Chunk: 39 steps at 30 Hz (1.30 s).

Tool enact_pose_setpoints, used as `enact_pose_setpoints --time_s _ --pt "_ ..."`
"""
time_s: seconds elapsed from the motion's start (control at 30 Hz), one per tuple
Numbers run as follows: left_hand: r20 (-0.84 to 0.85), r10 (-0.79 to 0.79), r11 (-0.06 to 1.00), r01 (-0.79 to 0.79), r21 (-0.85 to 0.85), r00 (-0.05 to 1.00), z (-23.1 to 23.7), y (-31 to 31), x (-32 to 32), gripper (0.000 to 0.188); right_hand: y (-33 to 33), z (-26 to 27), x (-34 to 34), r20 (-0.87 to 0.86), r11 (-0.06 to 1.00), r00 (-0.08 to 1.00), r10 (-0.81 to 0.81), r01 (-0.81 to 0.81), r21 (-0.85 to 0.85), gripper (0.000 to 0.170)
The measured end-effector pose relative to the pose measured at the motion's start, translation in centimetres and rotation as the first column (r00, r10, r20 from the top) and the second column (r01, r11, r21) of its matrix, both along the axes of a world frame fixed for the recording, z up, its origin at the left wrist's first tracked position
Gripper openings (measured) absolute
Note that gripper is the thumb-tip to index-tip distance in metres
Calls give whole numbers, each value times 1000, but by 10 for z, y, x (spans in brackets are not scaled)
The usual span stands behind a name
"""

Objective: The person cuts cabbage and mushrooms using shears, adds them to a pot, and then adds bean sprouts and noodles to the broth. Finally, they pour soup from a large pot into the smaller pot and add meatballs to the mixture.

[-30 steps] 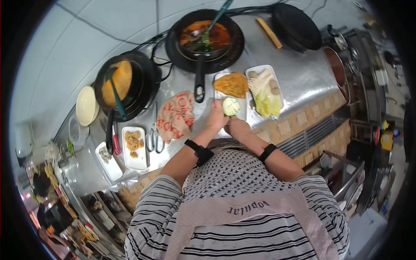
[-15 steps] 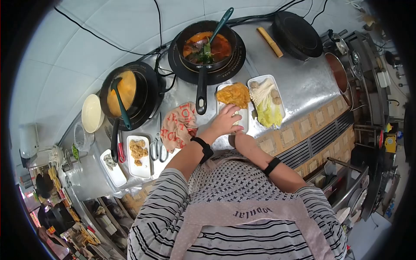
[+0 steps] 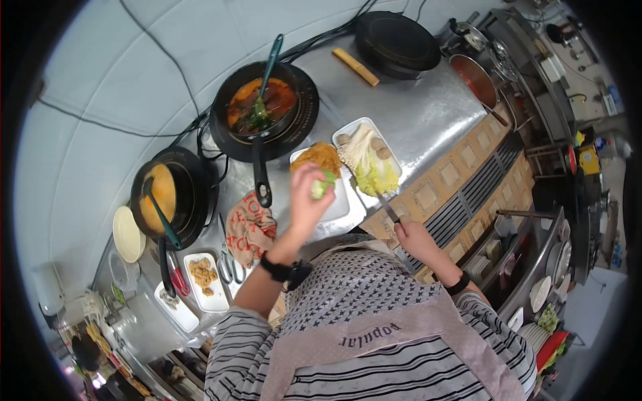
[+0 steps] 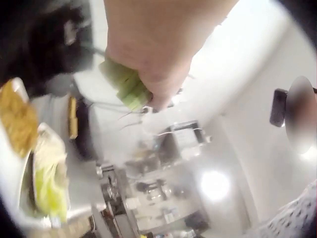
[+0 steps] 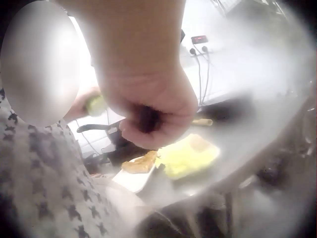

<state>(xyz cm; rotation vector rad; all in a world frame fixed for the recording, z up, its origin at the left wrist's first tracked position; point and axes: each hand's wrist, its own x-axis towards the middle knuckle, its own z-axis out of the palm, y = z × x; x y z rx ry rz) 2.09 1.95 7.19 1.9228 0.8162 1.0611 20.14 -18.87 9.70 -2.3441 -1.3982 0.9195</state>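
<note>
My left hand (image 3: 305, 204) grips a pale green, cut vegetable (image 3: 322, 186), raised over the left side of a white tray (image 3: 340, 206). Grooves divide its green surface into segments in the left wrist view, where the vegetable (image 4: 130, 87) pokes out past the fingers. Golden-brown fried food (image 3: 318, 159) lies at that tray's far end. My right hand (image 3: 416, 240) holds a knife (image 3: 387, 208) by its dark handle, off to the right. The blade points toward leafy greens (image 3: 376, 177) on a second white tray. Fingers curl round the handle (image 5: 149, 119) in the right wrist view.
Behind the trays, a pan of red broth (image 3: 244, 110) sits on a round black hob, its handle jutting forward. Left are a pan of orange liquid (image 3: 160, 194), a patterned cloth (image 3: 251, 230), scissors (image 3: 231, 269) and small food trays (image 3: 208, 297). A bamboo stick (image 3: 356, 67) lies at the back.
Both hands were together over the tray; now they are apart. The left has lifted the vegetable up and leftward, and the right has moved away rightward with the knife. The head view has turned.
</note>
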Motion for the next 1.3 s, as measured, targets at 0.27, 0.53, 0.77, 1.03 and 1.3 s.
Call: enact_pose_setpoints --time_s 0.27,0.53,0.77,1.03,1.3 --pt "-418 97 987 -33 159 903 86 200 -10 27 -7 -39 31 -87 957 974 -211 224 183 22" --pt "-688 -39 999 24 -32 725 28 254 -6 41 14 -70 65 -135 868 914 -382 406 288 25" --pt "-406 118 988 -65 142 906 80 209 0 33 84 -111 138 209 857 905 -370 245 453 27" --pt "49 373 921 -364 -136 926 97 45 -93 18 149 -85 125 340 922 935 102 -217 321 42" --pt "-58 82 890 -99 -445 995 39 -45 -97 12 176 -101 97 367 964 900 237 -263 23 41"
